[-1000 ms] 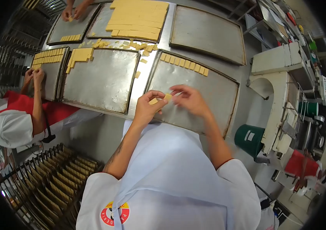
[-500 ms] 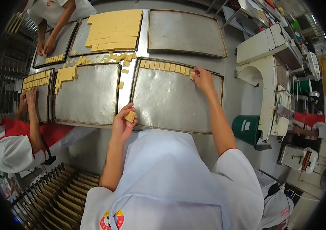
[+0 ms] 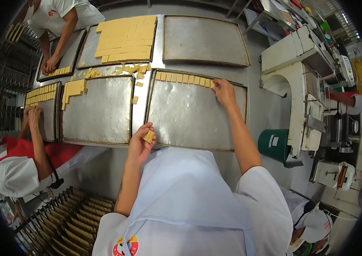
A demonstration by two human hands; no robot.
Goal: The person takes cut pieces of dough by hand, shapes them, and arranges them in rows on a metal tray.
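Even gaps, square edges

From my remote feed, the right hand (image 3: 217, 84) pinches a piece (image 3: 212, 84) ending the row (image 3: 179, 78) along the far edge of the tray (image 3: 189, 113); the left hand (image 3: 139, 144) grips more pieces (image 3: 148, 136). I'd align before releasing.

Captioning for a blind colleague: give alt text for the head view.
The right hand touches the end of a row of yellow pieces on a metal tray; the left hand holds more. Co-workers' hands are at other trays.

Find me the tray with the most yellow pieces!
The far row's middle tray: a wide block of yellow pieces covers most of it; no other tray comes close.
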